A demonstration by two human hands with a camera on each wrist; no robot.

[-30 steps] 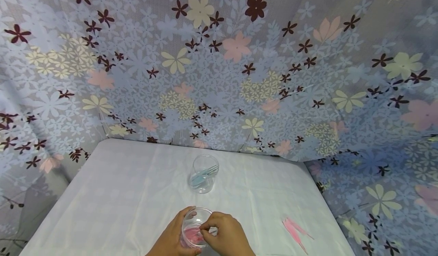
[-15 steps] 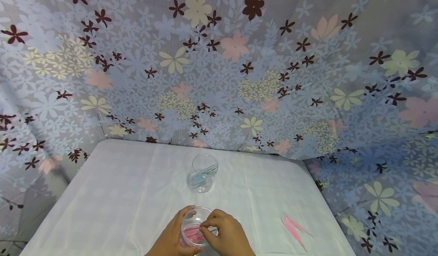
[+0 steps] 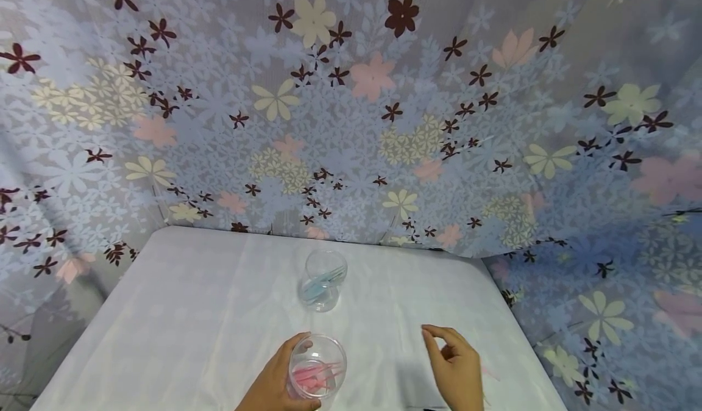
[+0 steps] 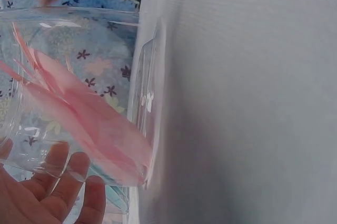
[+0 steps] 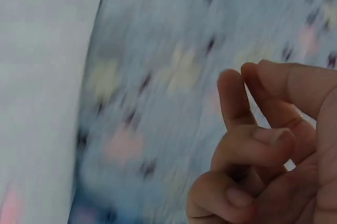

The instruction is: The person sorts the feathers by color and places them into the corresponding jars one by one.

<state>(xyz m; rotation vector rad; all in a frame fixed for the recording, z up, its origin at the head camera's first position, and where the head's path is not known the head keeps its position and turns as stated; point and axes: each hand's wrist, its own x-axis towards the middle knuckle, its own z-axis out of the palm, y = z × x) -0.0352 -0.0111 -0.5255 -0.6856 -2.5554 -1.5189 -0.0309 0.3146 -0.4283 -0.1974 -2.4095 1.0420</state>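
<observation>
My left hand [image 3: 280,377] grips a clear plastic cup [image 3: 318,341] from its left side, fingers around the wall. Inside lie several pink plastic pieces [image 3: 312,377]; the left wrist view shows these pink pieces [image 4: 87,111] with broad flat handles and thin prongs, like small forks. To the right, above the table, is my right hand [image 3: 456,365], thumb and index tips close together, other fingers loosely bent. Nothing shows between the fingers of the right hand [image 5: 263,140] in its wrist view. More pink pieces [image 3: 489,372] on the table are mostly hidden behind it.
Farther back on the white-covered table [image 3: 208,313] stands another clear cup [image 3: 323,306] with several pale teal forks [image 3: 323,284] in it. A flowered curtain [image 3: 351,155] hangs behind the table and along both sides.
My right hand has left the cup's mouth and moved right, over the loose pink pieces. The left hand still holds the cup, whose pink contents now show uncovered.
</observation>
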